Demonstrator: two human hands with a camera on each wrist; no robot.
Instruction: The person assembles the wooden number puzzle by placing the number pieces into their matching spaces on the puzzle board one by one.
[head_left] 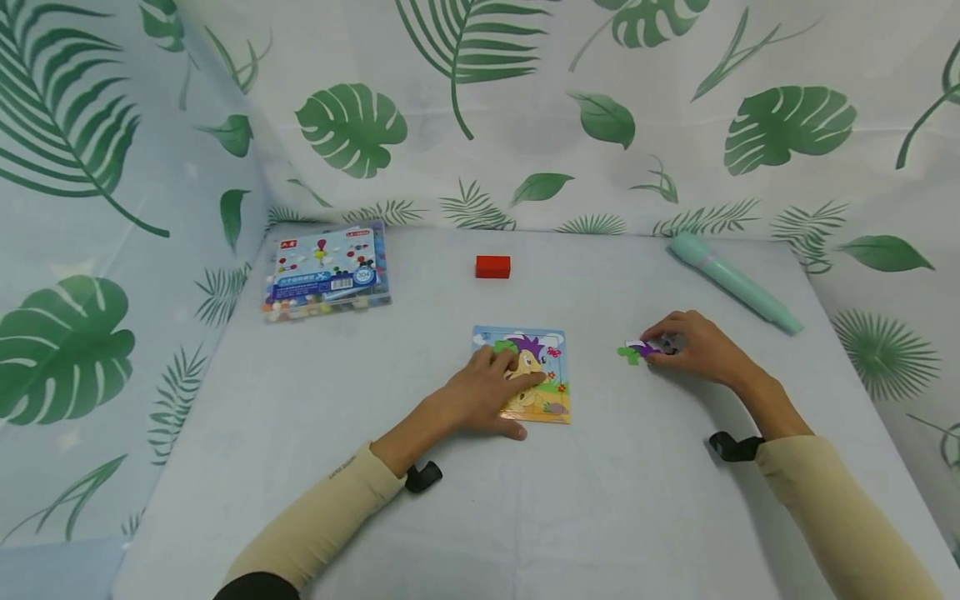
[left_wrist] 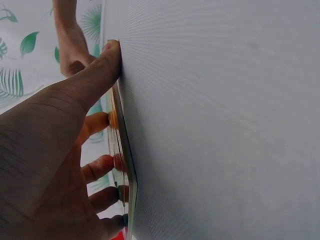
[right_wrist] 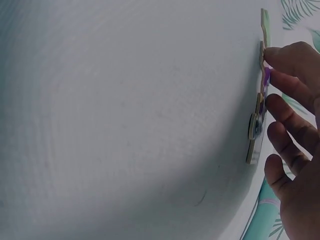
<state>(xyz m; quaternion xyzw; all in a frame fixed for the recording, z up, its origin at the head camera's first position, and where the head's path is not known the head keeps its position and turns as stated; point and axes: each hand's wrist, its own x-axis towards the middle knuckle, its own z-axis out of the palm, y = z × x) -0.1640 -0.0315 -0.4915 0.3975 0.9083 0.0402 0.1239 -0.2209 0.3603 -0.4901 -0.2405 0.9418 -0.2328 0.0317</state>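
Note:
My left hand (head_left: 483, 392) lies with spread fingers on a square picture puzzle (head_left: 555, 400) showing a purple-haired hedgehog. Its fingertips touch the puzzle's face and its thumb rests along the near edge. To the right, my right hand (head_left: 697, 350) pinches a purple-and-white puzzle piece (head_left: 642, 349) at the table surface, thumb and index finger bent about it. Beside that piece lie a green puzzle piece (head_left: 628, 356) and a grey one (head_left: 671, 342). In the right wrist view, the thin loose pieces (right_wrist: 254, 125) overlap under the fingertips; the fingers partly hide them.
A red block (head_left: 492, 267) stands behind the puzzle. At the back left lies a clear plastic box (head_left: 326, 271) of colourful small parts. A mint-green tube-shaped object (head_left: 735, 282) lies at the back right. Leaf-printed cloth (head_left: 510, 158) hangs behind the white table (head_left: 600, 500).

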